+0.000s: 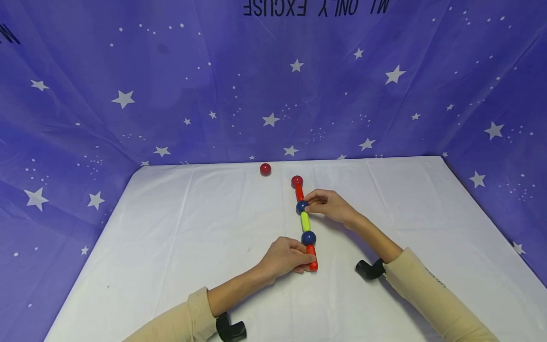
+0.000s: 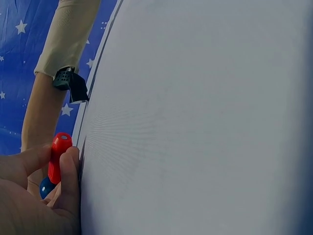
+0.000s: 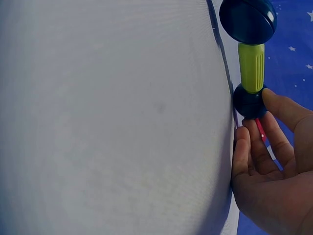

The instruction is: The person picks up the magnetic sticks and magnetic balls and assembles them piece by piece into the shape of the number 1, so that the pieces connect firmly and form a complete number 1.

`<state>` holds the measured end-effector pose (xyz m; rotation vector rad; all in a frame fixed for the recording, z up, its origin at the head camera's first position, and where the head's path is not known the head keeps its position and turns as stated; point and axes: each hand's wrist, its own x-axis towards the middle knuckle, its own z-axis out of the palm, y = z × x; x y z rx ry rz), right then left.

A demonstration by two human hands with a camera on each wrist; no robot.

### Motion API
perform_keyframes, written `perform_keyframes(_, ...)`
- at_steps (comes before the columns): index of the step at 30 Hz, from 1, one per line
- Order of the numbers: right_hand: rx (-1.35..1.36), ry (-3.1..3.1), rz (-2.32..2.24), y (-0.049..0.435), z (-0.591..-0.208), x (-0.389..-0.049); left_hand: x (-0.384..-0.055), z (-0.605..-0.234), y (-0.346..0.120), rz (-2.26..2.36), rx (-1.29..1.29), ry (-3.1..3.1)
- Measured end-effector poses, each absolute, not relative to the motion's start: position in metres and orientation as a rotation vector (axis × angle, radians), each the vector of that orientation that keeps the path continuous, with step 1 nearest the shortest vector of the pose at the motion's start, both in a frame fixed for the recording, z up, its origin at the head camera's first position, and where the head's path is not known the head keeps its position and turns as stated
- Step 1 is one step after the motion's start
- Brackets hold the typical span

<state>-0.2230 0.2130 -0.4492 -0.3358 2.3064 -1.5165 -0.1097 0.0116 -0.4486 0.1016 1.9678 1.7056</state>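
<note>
A straight chain of magnetic balls and rods runs away from me along the table in the head view. At its near end my left hand (image 1: 283, 257) pinches a red rod (image 1: 313, 263) between thumb and fingers. Beyond that rod come a blue ball (image 1: 308, 238), a yellow-green rod (image 1: 305, 222) and a second blue ball (image 1: 301, 207). My right hand (image 1: 332, 206) holds this farther ball with thumb and fingertips. A far red rod (image 1: 299, 192) and a red ball (image 1: 297, 181) finish the chain. In the left wrist view the near rod's bare end (image 2: 63, 137) points up between thumb and fingers.
One loose red ball (image 1: 265, 169) lies at the back of the white-covered table (image 1: 205, 228), left of the chain. Purple star-printed cloth (image 1: 239, 95) hangs behind and at both sides. Each wrist carries a black camera mount (image 1: 369, 270).
</note>
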Motion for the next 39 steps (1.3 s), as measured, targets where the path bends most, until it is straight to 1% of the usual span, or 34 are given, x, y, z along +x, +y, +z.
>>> perform_keyframes(13, -0.329, 2.319, -1.497, 0.214, -0.452, -0.225, -0.110, -0.449, 0.012, 1.695, 0.097, 1.984)
perform_keyframes(20, -0.333, 2.308, -1.500, 0.204, -0.418, -0.207, -0.110, -0.449, 0.012, 1.702, 0.111, 1.986)
perform_keyframes(39, -0.327, 2.305, -1.504, 0.204, -0.419, -0.208, -0.115, -0.446, 0.004, 1.663, 0.179, 1.984)
